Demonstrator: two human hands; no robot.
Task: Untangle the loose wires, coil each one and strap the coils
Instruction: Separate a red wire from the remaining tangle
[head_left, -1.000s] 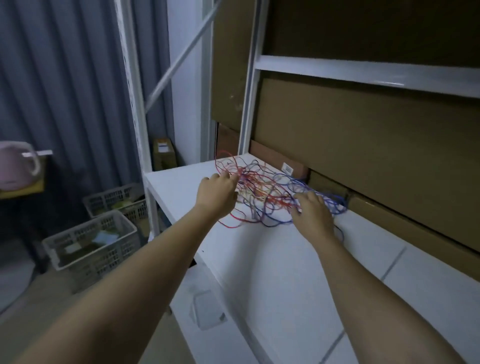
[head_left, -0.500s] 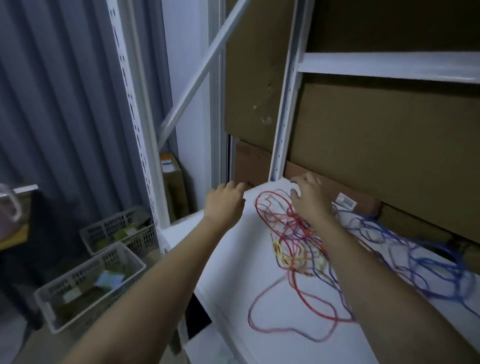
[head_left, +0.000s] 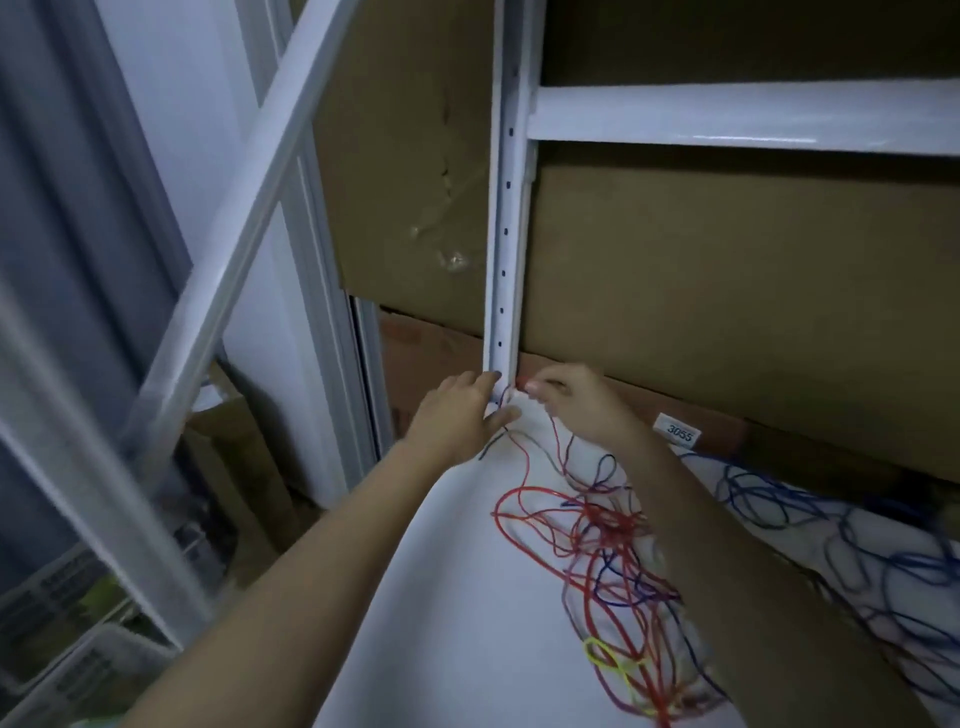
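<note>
A white metal rack (head_left: 506, 208) with a perforated upright and a cross beam stands against brown cardboard panels (head_left: 727, 291). Its white shelf (head_left: 457, 597) carries the work. A tangle of loose wires (head_left: 608, 561), mostly red with dark blue, purple and one yellow loop, lies on the shelf under and left of the right forearm. A second mass of blue wires (head_left: 831, 525) is spread along the right side of the shelf, near the cardboard.

Both hands meet at the foot of the upright, at the far corner of the shelf. The left hand (head_left: 457, 415) rests against the base of the upright, fingers extended and relaxed; its grip holds nothing that can be confirmed. The right hand (head_left: 576, 400) has its fingers curled, pinching wire ends just beside the upright; thin red and grey strands run from this grip down to the tangle.

A small white label (head_left: 680, 431) reading 3055 sits on the cardboard. A plastic basket (head_left: 78, 670) stands on the floor at lower left.
</note>
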